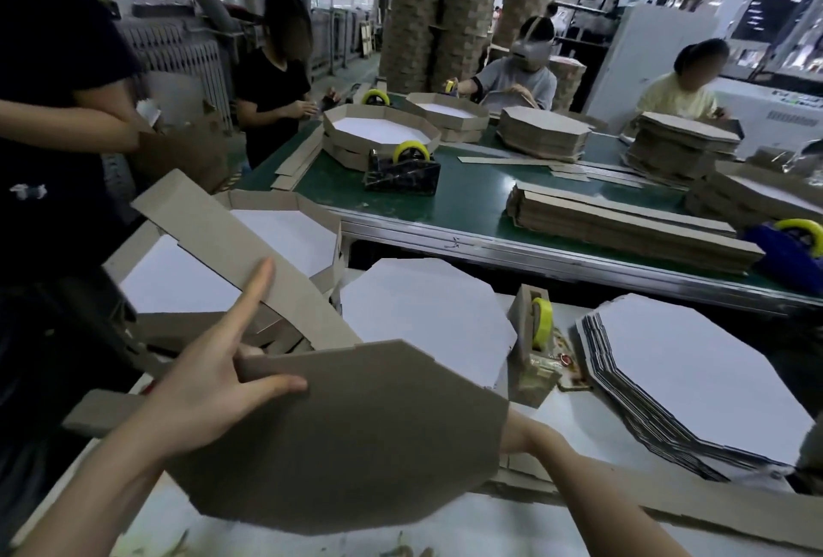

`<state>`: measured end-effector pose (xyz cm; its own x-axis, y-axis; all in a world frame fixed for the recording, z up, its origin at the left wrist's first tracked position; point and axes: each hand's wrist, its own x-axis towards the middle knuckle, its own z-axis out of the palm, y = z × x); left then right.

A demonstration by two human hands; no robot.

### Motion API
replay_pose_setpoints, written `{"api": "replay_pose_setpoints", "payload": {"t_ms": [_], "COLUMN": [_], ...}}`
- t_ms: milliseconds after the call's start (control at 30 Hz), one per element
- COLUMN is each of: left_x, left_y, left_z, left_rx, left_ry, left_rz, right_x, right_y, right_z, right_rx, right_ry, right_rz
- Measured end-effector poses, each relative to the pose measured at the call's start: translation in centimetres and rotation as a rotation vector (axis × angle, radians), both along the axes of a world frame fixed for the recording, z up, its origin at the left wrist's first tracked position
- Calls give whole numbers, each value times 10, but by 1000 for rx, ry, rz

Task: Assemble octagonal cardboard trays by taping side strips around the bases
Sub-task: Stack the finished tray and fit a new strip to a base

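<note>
An octagonal base, brown face toward the camera, is held tilted over the white table, with a stack of white-faced bases at 3 o'clock and a long side strip running from its top edge toward 11 o'clock. The left hand, at its 10 o'clock edge, pinches it with the thumb on the brown face, the index finger straight along the strip. The right hand, at 3 o'clock, is mostly hidden behind it, so I cannot tell how its fingers lie.

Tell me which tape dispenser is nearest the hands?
The brown tape dispenser on the white table; the black dispenser and blue dispenser stand on the green table.
</note>
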<state>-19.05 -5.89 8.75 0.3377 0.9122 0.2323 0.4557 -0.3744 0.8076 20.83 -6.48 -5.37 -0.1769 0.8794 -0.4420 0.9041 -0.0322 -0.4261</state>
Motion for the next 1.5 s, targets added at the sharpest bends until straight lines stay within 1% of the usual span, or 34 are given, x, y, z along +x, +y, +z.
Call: {"api": "replay_pose_setpoints", "payload": {"t_ms": [100,200,333,400,467,533,567,633,667,700,767,833,867,933,1000,1100,1167,1200,1300,1367,1433,1500], "left_x": [13,34,63,71,74,75,75,75,75,75,73,71,70,69,70,65,53,46,33,30,25,17], "left_y": [1,-1,-4,-3,-2,-2,-3,-5,-5,-5,-6,-7,-7,-8,-8,-7,-5,-4,-4,-8,-11,-11], "left_z": [2,2,2,5,8,9,9,10,11,11,12,13,12,11,13,17,18,18,14,9,7,6], "left_rx": [0,43,132,152,150,136,131,141,148,151,153,157,161,193,198,128,20,-22,-78,-145,-179,-178], "left_ry": [26,84,145,179,197,206,213,223,226,226,211,202,208,220,190,91,10,1,61,-18,-85,-112], "left_rz": [-29,-60,-97,-101,-94,-100,-107,-116,-118,-118,-112,-101,-98,-103,-140,-197,-229,-228,-177,-162,-159,-163], "right_x": [5,19,40,40,27,-1,-19,-61,-84,-105,-140,-160,-164,-169,-171,-166,-155,-148,-126,-118,-113,-112], "right_y": [-2,-8,-12,-4,9,24,31,39,41,41,40,40,39,38,36,34,32,30,23,18,16,12], "right_z": [-2,-3,0,18,52,97,121,165,183,198,218,223,224,223,223,224,227,229,235,239,242,243], "right_rx": [-62,-97,-59,40,224,431,501,554,539,509,456,418,396,371,389,441,467,479,514,516,513,475], "right_ry": [-31,-55,-98,-92,38,256,377,596,661,679,606,550,565,662,733,737,726,721,707,708,648,534], "right_rz": [-28,-60,-205,-288,-405,-490,-501,-422,-346,-263,-120,-79,-88,-115,-128,-158,-196,-209,-181,-145,-105,-50]}}
